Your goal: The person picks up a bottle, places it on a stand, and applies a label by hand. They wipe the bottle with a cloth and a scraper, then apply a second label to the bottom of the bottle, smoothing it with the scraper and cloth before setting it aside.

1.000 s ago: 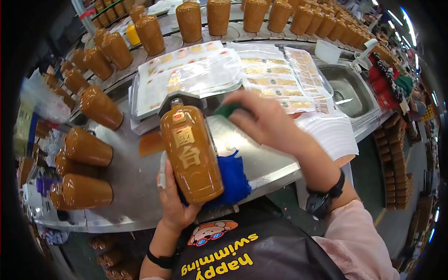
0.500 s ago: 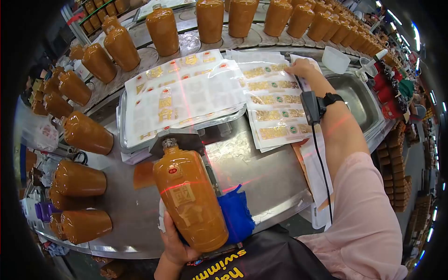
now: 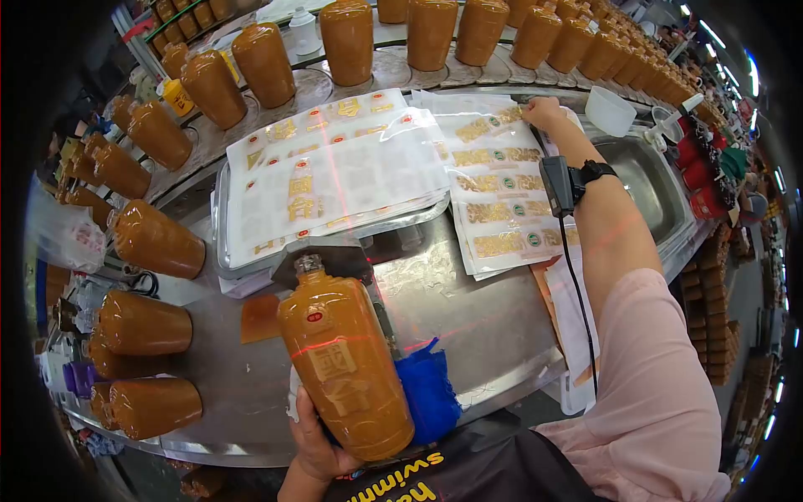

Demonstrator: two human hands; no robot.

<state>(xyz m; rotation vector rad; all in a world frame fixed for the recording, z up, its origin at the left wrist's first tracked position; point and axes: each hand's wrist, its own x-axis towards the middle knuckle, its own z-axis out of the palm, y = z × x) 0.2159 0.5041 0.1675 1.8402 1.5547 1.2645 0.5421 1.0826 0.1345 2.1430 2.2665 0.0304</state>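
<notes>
In the bottom centre of the frame, the left hand (image 3: 319,452) is curved around the lower end of the brown bottle (image 3: 355,381), with part of its fingers hidden beneath it. At the upper right, the right hand (image 3: 548,115) has its fingertips drawn narrowly together, pinching the right end of a tilted gold label strip (image 3: 487,127). The bottle lies slanted, its neck pointing to the upper left and its long axis running down to the lower right.
</notes>
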